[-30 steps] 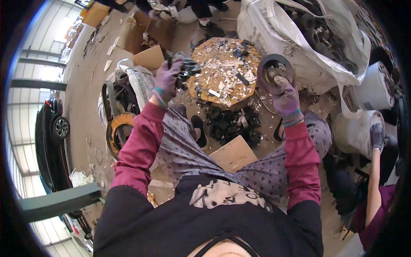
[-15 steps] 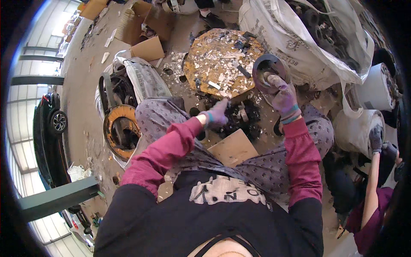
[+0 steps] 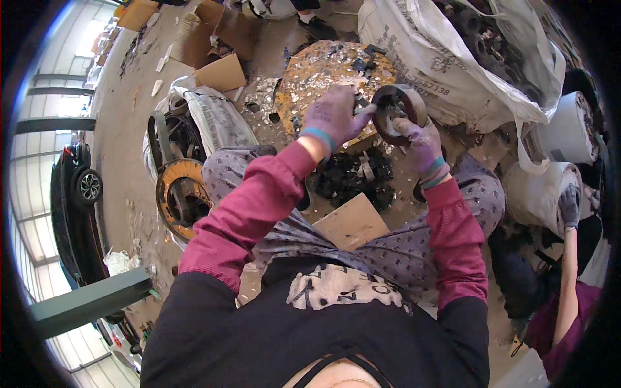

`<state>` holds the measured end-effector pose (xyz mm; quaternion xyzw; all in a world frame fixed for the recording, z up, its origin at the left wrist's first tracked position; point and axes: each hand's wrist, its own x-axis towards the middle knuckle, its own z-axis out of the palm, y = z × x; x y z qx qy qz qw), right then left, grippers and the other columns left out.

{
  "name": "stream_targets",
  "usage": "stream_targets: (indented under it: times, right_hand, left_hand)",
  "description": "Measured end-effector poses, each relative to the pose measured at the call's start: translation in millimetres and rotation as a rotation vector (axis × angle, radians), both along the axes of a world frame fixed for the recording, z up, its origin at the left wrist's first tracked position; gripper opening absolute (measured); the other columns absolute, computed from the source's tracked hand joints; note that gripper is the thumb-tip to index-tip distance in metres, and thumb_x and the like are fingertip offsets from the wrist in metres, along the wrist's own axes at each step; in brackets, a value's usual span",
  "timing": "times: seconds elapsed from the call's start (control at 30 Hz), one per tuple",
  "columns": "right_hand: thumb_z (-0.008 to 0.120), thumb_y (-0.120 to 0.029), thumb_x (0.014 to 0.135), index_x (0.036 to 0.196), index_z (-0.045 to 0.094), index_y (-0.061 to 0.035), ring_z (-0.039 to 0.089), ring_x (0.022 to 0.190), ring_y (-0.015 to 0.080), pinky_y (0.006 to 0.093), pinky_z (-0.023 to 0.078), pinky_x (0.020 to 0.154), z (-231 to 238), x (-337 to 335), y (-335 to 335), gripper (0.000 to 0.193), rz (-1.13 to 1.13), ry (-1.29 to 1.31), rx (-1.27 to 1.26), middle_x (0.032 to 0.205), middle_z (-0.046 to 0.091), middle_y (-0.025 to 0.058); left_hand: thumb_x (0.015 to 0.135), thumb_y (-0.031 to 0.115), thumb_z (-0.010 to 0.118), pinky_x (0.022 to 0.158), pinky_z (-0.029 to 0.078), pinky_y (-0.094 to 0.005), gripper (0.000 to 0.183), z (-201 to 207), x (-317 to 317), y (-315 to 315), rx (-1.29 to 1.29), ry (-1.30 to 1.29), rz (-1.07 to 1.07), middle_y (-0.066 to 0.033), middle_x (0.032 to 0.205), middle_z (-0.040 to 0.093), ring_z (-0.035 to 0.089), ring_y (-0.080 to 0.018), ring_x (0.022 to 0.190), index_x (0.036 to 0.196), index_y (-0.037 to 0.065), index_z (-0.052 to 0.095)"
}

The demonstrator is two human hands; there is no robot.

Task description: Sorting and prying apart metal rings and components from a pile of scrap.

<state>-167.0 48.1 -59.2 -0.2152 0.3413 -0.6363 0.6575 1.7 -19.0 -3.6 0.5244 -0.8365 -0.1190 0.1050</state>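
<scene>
One dark ring (image 3: 416, 103) was at the right edge of the table (image 3: 285, 105), my right hand (image 3: 425, 145) gripping its near rim; my left hand's (image 3: 331, 116) grip could not be determined. One-sided support risked tilting and slippage.

Bright white light comes from the left wall (image 3: 55, 103), with glare; the floor (image 3: 123, 168) is softly lit; edges curve into black.
</scene>
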Motion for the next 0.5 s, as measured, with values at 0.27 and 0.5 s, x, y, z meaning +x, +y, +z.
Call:
stream_targets:
  times: [0.27, 0.5]
  right_hand:
    - [0.058, 0.005, 0.071, 0.120, 0.047, -0.0021, 0.055, 0.090, 0.0103, 0.0247, 0.046, 0.079, -23.6, 21.2, -6.0, 0.051, -0.115, 0.238, -0.042, 0.102, 0.058, 0.0015]
    - [0.063, -0.001, 0.070, 0.102, 0.057, -0.0036, 0.056, 0.081, 0.0087, 0.0229, 0.045, 0.073, -7.8, 27.6, -2.6, 0.032, -0.057, 0.274, 0.085, 0.090, 0.060, -0.0007]
  left_hand:
    - [0.074, 0.046, 0.057, 0.079, 0.046, -0.0387, 0.045, 6.1, -35.8, -12.0, 0.302, -0.195, -0.012, -0.0172, 0.095, 0.064, 0.062, -0.0320, 0.089, 0.096, 0.008, 0.066]
    - [0.078, 0.039, 0.053, 0.072, 0.048, -0.0415, 0.035, -31.4, -36.5, -23.0, 0.184, -0.155, 0.014, -0.0176, 0.088, 0.063, 0.061, -0.0332, 0.085, 0.087, 0.007, 0.064]
